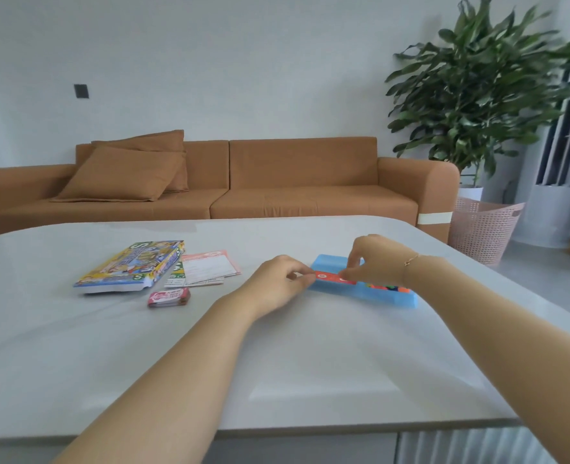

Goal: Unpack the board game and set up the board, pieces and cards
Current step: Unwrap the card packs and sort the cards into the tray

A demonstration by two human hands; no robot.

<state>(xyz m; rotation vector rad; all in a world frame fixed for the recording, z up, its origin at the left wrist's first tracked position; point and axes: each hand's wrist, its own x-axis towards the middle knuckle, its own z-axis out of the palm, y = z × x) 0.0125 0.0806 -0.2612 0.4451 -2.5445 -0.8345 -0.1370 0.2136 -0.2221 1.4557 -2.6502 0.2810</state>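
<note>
The thin red-orange stack of game cards (335, 276) is being held between both hands just above the long pale-blue plastic tray (390, 296), which is lying on the pale grey table top (276, 363) to the right of centre. The left hand (278, 283) is pinching the stack's left end between thumb and fingertips; the right hand (374, 262) is pinching its right end, fingers curled down over it. Small bright pieces (389, 288) are still sitting in the tray's right part.

To the left, well apart from the tray, the flat colourful cardboard game box (127, 267) is lying closed or nearly so, with pink-edged paper sheets (210, 267) just beside it and a small pink wrapped card pack (168, 297) in front.

By my judgement the unpacking is about midway: the contents are out of the box, but no board is spread open, the pieces are not yet placed, and the pink pack looks unopened.
</note>
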